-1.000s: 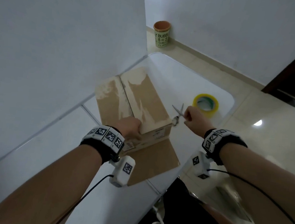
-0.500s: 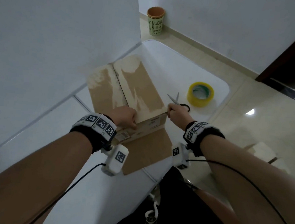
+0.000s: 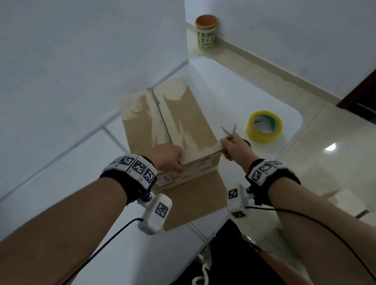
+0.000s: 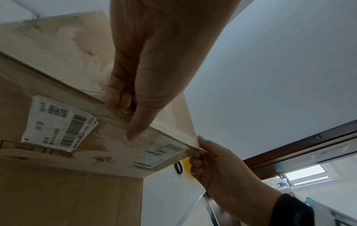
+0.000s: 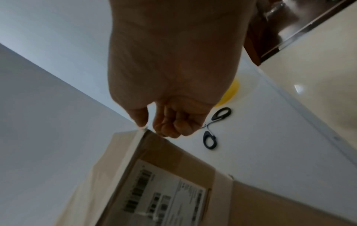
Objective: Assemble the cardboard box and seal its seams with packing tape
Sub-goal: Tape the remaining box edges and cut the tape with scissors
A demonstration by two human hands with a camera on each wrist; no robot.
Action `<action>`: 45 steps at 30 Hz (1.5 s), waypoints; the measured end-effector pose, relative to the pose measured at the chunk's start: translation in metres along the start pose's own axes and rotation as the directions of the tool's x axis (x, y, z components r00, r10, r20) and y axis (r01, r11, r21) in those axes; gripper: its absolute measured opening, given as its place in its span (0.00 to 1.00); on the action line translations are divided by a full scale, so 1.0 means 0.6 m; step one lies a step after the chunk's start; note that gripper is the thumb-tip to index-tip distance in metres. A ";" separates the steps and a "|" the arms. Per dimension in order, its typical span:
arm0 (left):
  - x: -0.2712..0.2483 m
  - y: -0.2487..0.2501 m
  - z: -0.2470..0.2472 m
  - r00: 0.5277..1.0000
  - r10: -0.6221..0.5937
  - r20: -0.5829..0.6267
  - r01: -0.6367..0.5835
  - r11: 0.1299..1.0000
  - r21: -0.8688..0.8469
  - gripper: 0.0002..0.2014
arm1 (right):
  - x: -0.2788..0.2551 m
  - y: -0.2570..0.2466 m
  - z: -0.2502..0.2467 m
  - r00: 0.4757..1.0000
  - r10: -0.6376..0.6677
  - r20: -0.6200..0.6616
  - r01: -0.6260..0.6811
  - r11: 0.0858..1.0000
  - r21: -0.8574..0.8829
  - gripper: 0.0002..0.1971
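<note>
White tabletop (image 3: pixel 232 94) carries the brown cardboard box (image 3: pixel 184 119), flaps shut, contents unseen, its near edge gripped by the left hand (image 3: pixel 167 156), thumb on clear tape (image 4: pixel 154 134), its corner pinched by the right hand (image 3: pixel 234 146); slack there would likely wrinkle the strip; the orange-lined green cup (image 3: pixel 205 33) on the floor looks empty.

**Both hands on the near edge of the box**

Left hand (image 3: pixel 168 157) sits on the near top edge of the cardboard box (image 3: pixel 184 123), around the middle. Its fingers (image 4: pixel 115 99) are curled over onto the top, and the left thumb (image 4: pixel 135 130) is stretched straight down the near face, pressing flat.

Right hand (image 3: pixel 235 146) is at the box's near right top corner and pinches it. The right thumb (image 5: pixel 138 117) is on top and the other fingers are curled tight underneath.

Left forearm (image 3: pixel 62 222) and right forearm (image 3: pixel 323 227) both come in from the box's near side, angled toward it.
</note>
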State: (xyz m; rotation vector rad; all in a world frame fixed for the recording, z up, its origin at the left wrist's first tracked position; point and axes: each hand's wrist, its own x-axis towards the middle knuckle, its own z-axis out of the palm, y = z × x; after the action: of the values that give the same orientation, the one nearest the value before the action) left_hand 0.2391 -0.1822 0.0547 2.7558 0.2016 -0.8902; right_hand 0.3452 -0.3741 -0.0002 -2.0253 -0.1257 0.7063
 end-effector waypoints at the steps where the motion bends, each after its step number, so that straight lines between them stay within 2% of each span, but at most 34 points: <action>1: 0.000 0.001 0.000 1.000 0.002 -0.004 -0.002 1.000 0.000 0.14 | -0.006 -0.004 0.006 0.999 -0.006 0.037 0.006 1.000 -0.001 0.08; 5: 0.001 0.003 0.000 1.000 -0.004 -0.001 0.004 1.000 0.000 0.14 | -0.012 0.005 0.027 0.998 -0.069 -0.003 0.069 0.997 -0.025 0.13; 7: 0.003 0.004 0.001 1.000 -0.005 -0.004 0.005 1.000 0.007 0.15 | -0.020 0.004 0.030 0.989 -0.146 -0.030 0.141 0.981 -0.136 0.15; 9: 0.005 0.004 0.003 1.000 0.000 -0.009 0.000 1.000 0.007 0.15 | -0.028 -0.003 0.032 0.970 -0.240 0.026 0.238 0.928 -0.288 0.18; 11: 0.003 0.003 0.006 1.000 0.003 -0.022 -0.002 1.000 0.005 0.15 | -0.037 -0.014 0.036 0.967 -0.245 0.071 0.255 0.905 -0.342 0.19; 16: -0.002 0.003 0.007 0.999 0.003 -0.055 -0.002 1.000 0.022 0.15 | -0.040 -0.020 0.034 0.965 -0.245 0.088 0.259 0.871 -0.417 0.19; 18: -0.006 -0.001 0.008 0.999 -0.006 -0.036 0.008 0.999 0.050 0.15 | -0.041 -0.023 0.024 0.959 -0.255 0.122 0.282 0.858 -0.429 0.18; 20: -0.019 -0.011 0.004 0.996 -0.068 0.064 0.064 0.996 0.070 0.18 | -0.043 -0.022 0.017 0.957 -0.204 0.208 0.271 0.887 -0.375 0.18; 22: -0.040 -0.028 -0.004 0.972 -0.178 0.154 0.175 0.984 0.029 0.26 | -0.057 -0.026 0.023 0.920 -0.041 0.389 0.156 0.951 -0.268 0.24; 23: -0.051 -0.039 -0.008 0.965 -0.226 0.130 0.231 0.973 -0.022 0.29 | -0.064 -0.031 0.033 0.882 0.048 0.468 0.070 0.970 -0.233 0.28; 24: -0.057 -0.051 -0.012 0.966 -0.256 0.031 0.257 0.964 -0.072 0.31 | -0.068 -0.037 0.043 0.859 0.102 0.501 0.013 0.976 -0.220 0.31; 26: -0.061 -0.072 -0.005 0.928 -0.287 -0.239 0.266 0.957 -0.117 0.31 | -0.067 -0.045 0.060 0.895 0.108 0.433 -0.017 0.978 -0.208 0.33; 27: -0.060 -0.075 0.003 0.907 -0.286 -0.308 0.263 0.958 -0.117 0.36 | -0.064 -0.049 0.063 0.926 0.079 0.369 0.000 0.978 -0.210 0.32; 28: -0.055 -0.073 0.017 0.913 -0.289 -0.289 0.271 0.957 -0.100 0.44 | -0.059 -0.051 0.063 0.950 0.039 0.310 0.034 0.974 -0.226 0.30; 30: -0.053 -0.055 0.044 0.936 -0.327 -0.128 0.315 0.943 -0.110 0.59 | -0.049 -0.058 0.060 0.973 -0.056 0.224 0.126 0.941 -0.314 0.24; 31: -0.051 -0.047 0.053 0.938 -0.338 -0.071 0.328 0.937 -0.123 0.64 | -0.043 -0.064 0.057 0.977 -0.111 0.183 0.174 0.909 -0.379 0.21; 33: -0.051 -0.037 0.058 0.948 -0.317 -0.015 0.312 0.940 -0.142 0.68 | -0.034 -0.074 0.055 0.972 -0.221 0.079 0.231 0.843 -0.486 0.17; 35: -0.056 -0.035 0.063 0.960 -0.280 0.026 0.281 0.955 -0.098 0.70 | -0.028 -0.084 0.055 0.963 -0.269 0.003 0.232 0.823 -0.519 0.17; 37: -0.068 -0.039 0.072 0.970 -0.238 0.053 0.241 0.969 -0.060 0.71 | -0.023 -0.089 0.058 0.962 -0.274 0.016 0.245 0.833 -0.496 0.20; 41: -0.092 -0.073 0.066 0.990 -0.125 0.070 0.126 0.992 0.001 0.66 | -0.017 -0.090 0.061 0.946 -0.260 0.194 0.324 0.764 -0.557 0.30; 43: -0.096 -0.069 0.051 0.992 -0.120 0.031 0.120 0.993 -0.012 0.59 | -0.013 -0.094 0.062 0.936 -0.241 0.255 0.346 0.757 -0.555 0.30; 45: -0.090 -0.033 0.048 0.988 -0.148 -0.033 0.146 0.987 -0.068 0.55 | -0.011 -0.103 0.063 0.939 -0.224 0.262 0.336 0.767 -0.547 0.29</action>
State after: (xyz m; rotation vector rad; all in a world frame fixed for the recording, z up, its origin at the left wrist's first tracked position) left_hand 0.1754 -0.1737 0.0604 2.7266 0.4380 -0.8510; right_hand 0.3316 -0.3144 0.0390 -2.4420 -0.8367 0.7115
